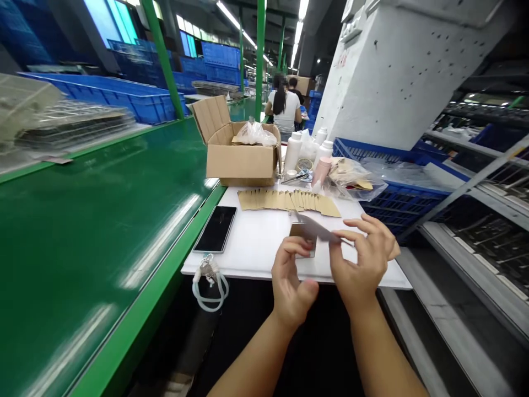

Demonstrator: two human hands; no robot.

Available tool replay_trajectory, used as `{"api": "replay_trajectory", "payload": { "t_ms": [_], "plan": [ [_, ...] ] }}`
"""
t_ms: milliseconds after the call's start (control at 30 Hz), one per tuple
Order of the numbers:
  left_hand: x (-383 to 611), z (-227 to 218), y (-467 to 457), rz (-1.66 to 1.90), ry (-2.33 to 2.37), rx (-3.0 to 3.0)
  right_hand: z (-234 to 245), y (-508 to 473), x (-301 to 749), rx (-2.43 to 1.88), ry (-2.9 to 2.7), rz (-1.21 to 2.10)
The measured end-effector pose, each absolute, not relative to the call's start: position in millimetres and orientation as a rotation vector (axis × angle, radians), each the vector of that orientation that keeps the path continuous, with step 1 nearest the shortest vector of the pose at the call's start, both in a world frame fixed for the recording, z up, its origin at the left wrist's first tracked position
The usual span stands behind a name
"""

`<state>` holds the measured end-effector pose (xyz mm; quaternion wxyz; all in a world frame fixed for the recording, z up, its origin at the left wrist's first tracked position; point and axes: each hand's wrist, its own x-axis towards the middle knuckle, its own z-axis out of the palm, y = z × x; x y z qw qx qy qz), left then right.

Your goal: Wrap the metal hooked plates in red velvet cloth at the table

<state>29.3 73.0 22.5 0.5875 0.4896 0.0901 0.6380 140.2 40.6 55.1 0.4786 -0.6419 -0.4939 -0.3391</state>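
Note:
My right hand [363, 259] pinches a thin greyish sheet [316, 227] between thumb and forefinger, its other fingers spread. The sheet is tilted over the white table board [252, 237] and slightly blurred. My left hand [291, 281] is curled with thumb and fingers apart, close to the sheet's lower left. Behind its fingertips a small brownish card-like piece [295, 230] shows in part; whether the fingers touch it I cannot tell. A tan edge [394, 251] peeks out beyond my right hand. Past both hands lies a fanned row of tan cards [285, 199].
A phone [215, 229] with a looped strap [210, 286] lies at the board's left edge. Behind stand an open cardboard box [242, 162], white bottles [293, 151] and plastic bags [351, 175]. A green conveyor belt [103, 220] runs left; a blue crate [384, 190] stands right. People [285, 105] sit farther off.

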Motion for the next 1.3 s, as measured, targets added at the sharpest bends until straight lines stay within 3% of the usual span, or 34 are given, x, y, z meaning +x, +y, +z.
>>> {"api": "replay_trajectory", "payload": {
  "t_ms": [100, 200, 400, 633, 1300],
  "plan": [
    [28.4, 24.9, 75.8, 1.536, 0.327, 1.363, 47.4, 27.6, 162.8, -1.531, -1.003, -0.400],
    [29.9, 23.6, 86.2, 1.356, 0.636, 1.443, 31.0, 16.8, 170.0, -1.453, -0.920, 0.003],
    [37.7, 17.0, 97.2, 1.144, 0.714, 1.443, 3.3, 12.2, 156.7, -1.419, -0.849, 0.272],
    [41.0, 8.0, 104.1, 1.094, 0.778, 1.431, -14.5, 29.2, 162.8, -1.534, -0.746, 0.100],
    [38.7, -27.4, 139.7, 1.257, 0.914, 1.581, -43.9, 61.3, 159.2, -1.447, -0.751, 0.314]
  ]
}}
